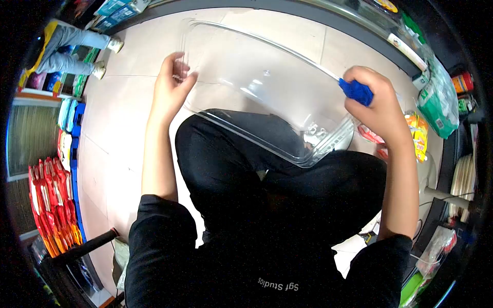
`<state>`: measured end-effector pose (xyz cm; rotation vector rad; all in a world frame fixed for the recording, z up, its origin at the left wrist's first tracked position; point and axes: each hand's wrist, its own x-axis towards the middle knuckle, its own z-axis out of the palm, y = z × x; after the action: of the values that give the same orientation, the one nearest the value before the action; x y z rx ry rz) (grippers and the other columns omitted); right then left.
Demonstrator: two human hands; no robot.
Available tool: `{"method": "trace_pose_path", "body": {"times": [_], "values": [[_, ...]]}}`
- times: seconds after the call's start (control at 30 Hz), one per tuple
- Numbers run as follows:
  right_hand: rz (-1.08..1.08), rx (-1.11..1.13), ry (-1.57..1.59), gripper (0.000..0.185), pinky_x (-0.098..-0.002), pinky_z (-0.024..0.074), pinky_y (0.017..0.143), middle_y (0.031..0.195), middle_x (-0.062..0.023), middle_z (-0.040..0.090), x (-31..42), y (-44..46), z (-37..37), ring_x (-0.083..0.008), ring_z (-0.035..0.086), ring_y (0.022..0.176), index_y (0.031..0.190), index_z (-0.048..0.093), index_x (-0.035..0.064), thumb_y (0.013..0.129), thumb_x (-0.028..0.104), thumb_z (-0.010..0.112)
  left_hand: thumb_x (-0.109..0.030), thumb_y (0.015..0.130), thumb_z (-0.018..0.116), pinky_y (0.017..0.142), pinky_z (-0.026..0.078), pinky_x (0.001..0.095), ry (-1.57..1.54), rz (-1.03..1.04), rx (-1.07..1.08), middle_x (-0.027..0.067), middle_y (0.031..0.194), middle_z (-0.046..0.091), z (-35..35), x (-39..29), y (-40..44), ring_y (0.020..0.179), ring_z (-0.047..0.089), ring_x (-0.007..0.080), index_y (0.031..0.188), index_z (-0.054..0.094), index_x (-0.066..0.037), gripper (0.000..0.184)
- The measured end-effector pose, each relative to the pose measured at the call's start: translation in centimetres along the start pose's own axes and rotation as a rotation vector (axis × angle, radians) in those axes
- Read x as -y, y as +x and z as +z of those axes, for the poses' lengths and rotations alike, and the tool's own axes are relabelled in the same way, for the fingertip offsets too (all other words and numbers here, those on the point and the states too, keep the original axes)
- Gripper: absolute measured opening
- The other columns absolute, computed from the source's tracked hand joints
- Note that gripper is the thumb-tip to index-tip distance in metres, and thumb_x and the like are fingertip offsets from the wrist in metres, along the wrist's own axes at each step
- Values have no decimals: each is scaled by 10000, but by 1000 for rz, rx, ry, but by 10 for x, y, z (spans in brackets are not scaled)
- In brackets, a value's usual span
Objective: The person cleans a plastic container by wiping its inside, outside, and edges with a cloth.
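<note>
A clear plastic tub rests tilted over my lap, its far rim raised toward the upper left. My left hand grips the tub's left end, with the thumb on the near side and the fingertips partly seen at the wall. Bunched in my right hand is a blue cloth, pressed to the rim at the tub's upper right. My fingers cover part of the cloth. A pale patch of glare or marks shows near the tub's lower right corner.
Light floor tiles surround my crossed legs. Red packets stand on the left, and a yellow packet and green bag lie on the right. A person's legs appear at upper left. A dark shelf edge runs along the top.
</note>
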<state>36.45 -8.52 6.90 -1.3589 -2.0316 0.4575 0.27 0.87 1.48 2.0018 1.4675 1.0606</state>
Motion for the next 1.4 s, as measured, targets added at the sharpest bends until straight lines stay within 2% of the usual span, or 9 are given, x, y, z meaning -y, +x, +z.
{"method": "trace_pose_path", "body": {"times": [0.3, 0.53, 0.77, 0.83, 0.97, 1.03, 1.27, 1.33, 1.4], "values": [[87, 11, 60, 238, -274, 439, 707, 767, -78, 526, -12, -23, -24, -162, 528, 738, 841, 521, -4, 614, -38, 583, -215, 783, 725, 500, 320, 226, -114, 71, 3, -36, 607, 378, 9, -33, 28, 578, 349, 58, 724, 405, -70, 356], [276, 259, 156, 247, -287, 434, 752, 820, -83, 576, -16, -52, -27, -179, 547, 793, 869, 557, -10, 664, 3, 694, -163, 837, 660, 510, 336, 272, -22, 127, 154, 20, 607, 373, 20, -66, -1, 578, 361, 113, 744, 379, -56, 314], [181, 171, 231, 226, -293, 428, 624, 706, -96, 562, 13, -13, 16, -177, 527, 657, 846, 570, -5, 752, 143, 714, -150, 843, 648, 493, 315, 276, 66, 208, 304, 34, 603, 349, 29, -102, -6, 563, 347, 125, 771, 386, -41, 293], [90, 133, 275, 227, -297, 435, 625, 687, -102, 560, 22, 12, 23, -180, 521, 642, 841, 575, -6, 768, 164, 705, -161, 832, 621, 520, 436, 351, 130, 290, 281, 148, 602, 544, 29, -106, -8, 566, 584, 310, 835, 441, -29, 223], [-101, 94, 88, 231, -331, 483, 697, 816, -162, 657, 54, 75, 31, -237, 627, 735, 886, 634, 17, 774, 209, 696, -158, 827, 625, 533, 448, 364, 144, 315, 294, 147, 622, 560, 30, -110, -15, 585, 594, 324, 856, 449, -29, 220], [-177, 36, 250, 249, -287, 455, 678, 752, -74, 583, 61, 93, 47, -153, 531, 696, 879, 595, 15, 809, 240, 676, -160, 819, 634, 540, 453, 368, 181, 280, 274, 144, 639, 567, 29, -110, -18, 581, 590, 328, 873, 443, -29, 237], [107, 147, 353, 223, -296, 483, 680, 809, -103, 638, 83, 105, 31, -173, 595, 738, 906, 633, -15, 819, 189, 621, -160, 816, 638, 529, 456, 359, 110, 213, 202, 148, 631, 564, 24, -96, -24, 581, 591, 332, 857, 425, -39, 248], [282, 79, 429, 232, -273, 475, 655, 814, -66, 628, 75, 105, 20, -145, 579, 719, 937, 634, -3, 850, 205, 579, -136, 828, 654, 482, 336, 282, 61, 227, 123, 84, 584, 411, 27, -92, -22, 521, 368, 151, 811, 408, -17, 274], [450, -88, 506, 234, -243, 461, 636, 834, -49, 617, 81, 104, 14, -113, 556, 706, 972, 625, 2, 876, 193, 530, -140, 828, 656, 481, 334, 281, 48, 209, 132, 82, 584, 400, 27, -92, -23, 523, 361, 148, 804, 399, -19, 285]]}}
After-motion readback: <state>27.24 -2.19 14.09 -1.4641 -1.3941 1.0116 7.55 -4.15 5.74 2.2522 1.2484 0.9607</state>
